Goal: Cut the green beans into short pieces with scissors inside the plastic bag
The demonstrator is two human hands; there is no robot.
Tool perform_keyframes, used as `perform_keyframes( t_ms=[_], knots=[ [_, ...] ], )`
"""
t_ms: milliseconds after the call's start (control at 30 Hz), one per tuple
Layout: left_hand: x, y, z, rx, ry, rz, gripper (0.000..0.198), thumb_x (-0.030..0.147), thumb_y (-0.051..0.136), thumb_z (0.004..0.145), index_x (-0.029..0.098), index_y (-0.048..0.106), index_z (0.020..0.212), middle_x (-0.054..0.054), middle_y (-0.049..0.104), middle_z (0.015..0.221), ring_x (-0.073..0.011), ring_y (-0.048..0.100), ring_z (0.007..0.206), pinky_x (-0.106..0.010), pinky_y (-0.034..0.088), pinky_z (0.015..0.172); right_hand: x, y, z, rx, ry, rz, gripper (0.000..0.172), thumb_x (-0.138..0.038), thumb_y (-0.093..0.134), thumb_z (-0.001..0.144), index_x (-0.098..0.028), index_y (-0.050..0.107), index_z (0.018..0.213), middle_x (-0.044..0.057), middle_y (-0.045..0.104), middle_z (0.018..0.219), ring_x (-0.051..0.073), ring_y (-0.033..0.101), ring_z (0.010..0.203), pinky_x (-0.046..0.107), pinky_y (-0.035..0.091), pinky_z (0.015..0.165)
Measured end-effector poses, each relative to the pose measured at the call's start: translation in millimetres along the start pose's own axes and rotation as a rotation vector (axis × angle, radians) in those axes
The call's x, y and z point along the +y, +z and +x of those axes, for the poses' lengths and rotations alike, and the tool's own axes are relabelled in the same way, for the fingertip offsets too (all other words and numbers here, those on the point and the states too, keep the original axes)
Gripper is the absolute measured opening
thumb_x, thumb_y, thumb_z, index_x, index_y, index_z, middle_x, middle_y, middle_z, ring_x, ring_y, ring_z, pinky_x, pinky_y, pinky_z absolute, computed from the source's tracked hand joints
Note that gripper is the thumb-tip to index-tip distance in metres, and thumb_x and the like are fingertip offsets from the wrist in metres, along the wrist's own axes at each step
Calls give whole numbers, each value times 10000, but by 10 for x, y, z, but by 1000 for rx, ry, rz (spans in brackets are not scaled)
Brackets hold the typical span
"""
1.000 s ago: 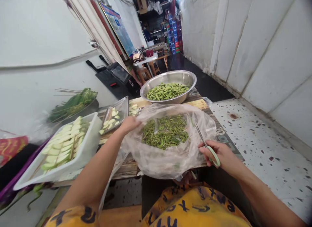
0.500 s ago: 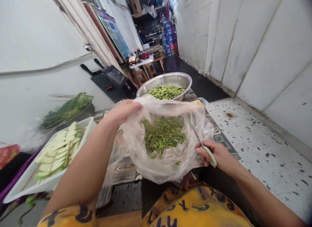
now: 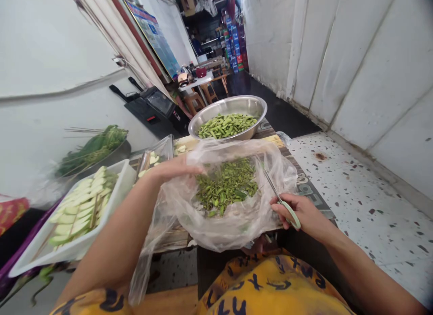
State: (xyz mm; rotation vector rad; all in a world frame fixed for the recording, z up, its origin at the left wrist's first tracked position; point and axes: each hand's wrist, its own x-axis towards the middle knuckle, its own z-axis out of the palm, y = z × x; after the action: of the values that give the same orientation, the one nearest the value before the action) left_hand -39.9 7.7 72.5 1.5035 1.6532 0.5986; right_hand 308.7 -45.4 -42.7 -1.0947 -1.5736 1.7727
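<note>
1. Our left hand (image 3: 169, 165) pinches the near-left rim of the plastic bag (image 3: 233, 227), which sits on the worktop (image 3: 313, 193) right in front of us, just before the steel bowl (image 3: 252, 104) of pods (image 3: 225, 124).
2. Our right hand (image 3: 304, 213) is closed round the scissors (image 3: 275, 193), blades pointing up over the bag's right edge.
3. We judge it best to hold the rim high and taut, so the green trimmings (image 3: 226, 186) pool in the middle.
4. The thin film looks easy to tear, so we keep the blade tips off it.

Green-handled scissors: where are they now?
Head view, right of centre: the green-handled metal scissors sit in the right hand, blades at the clear plastic bag of green trimmings.
</note>
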Motion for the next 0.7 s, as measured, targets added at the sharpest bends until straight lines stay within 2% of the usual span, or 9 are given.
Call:
perform_keyframes(
  t_ms=[100,233,333,367,433,500,533,600,700],
  knots=[
    [-41,-35,-56,-233,-86,125,392,324,768,547,227,697,920,-52,710,874,-209,643,813,-261,498,688,11,-3,5,-4,-10,-6,397,-538,587,794,-151,555,879,-38,461,543,101,468,464,205,303,411],
    [-198,-24,-73,-227,-148,99,204,372,712,615,206,691,731,-34,657,633,-175,598,605,-245,472,573,18,3,26,-8,5,-9,406,-548,610,769,-160,559,876,-41,457,534,110,473,469,210,302,412],
    [-289,-17,-58,-116,-135,29,230,415,714,608,194,675,658,-48,654,631,-169,581,571,-254,477,549,15,6,29,-3,22,-18,435,-569,620,747,-161,559,884,-39,464,539,115,476,469,210,287,402],
    [-299,-20,-64,-54,-109,23,267,423,729,592,196,693,728,-61,679,702,-184,603,621,-264,492,578,12,6,25,0,23,-23,440,-572,619,746,-159,559,886,-37,468,541,114,475,469,211,288,404],
    [-282,-25,-118,110,-41,96,489,441,756,563,213,684,989,-93,698,947,-237,637,824,-304,514,710,5,0,17,7,20,-37,441,-573,610,756,-155,560,889,-34,475,542,112,472,470,213,294,412],
    [-226,-3,-250,277,26,278,739,487,741,585,225,553,1250,-120,607,1214,-287,575,1071,-370,466,895,3,-10,10,9,18,-57,436,-568,602,767,-152,564,893,-27,485,548,113,477,475,215,304,419],
    [-193,28,-348,330,63,385,798,518,710,618,224,481,1324,-127,542,1305,-301,516,1166,-407,412,971,7,-14,9,12,19,-65,434,-565,600,771,-151,567,899,-24,490,552,113,480,478,217,310,423],
    [-152,147,-598,347,161,569,799,561,631,691,233,405,1383,-123,416,1425,-314,386,1295,-470,294,1064,26,-15,11,17,17,-78,434,-560,597,776,-150,574,917,-22,494,556,114,486,481,219,322,427],
    [-237,457,-1029,299,335,759,730,584,634,680,287,480,1328,-91,236,1526,-348,200,1386,-528,184,1101,58,-4,9,20,29,-89,449,-563,592,779,-147,580,949,-17,497,553,119,493,480,224,335,422]
  ],
)
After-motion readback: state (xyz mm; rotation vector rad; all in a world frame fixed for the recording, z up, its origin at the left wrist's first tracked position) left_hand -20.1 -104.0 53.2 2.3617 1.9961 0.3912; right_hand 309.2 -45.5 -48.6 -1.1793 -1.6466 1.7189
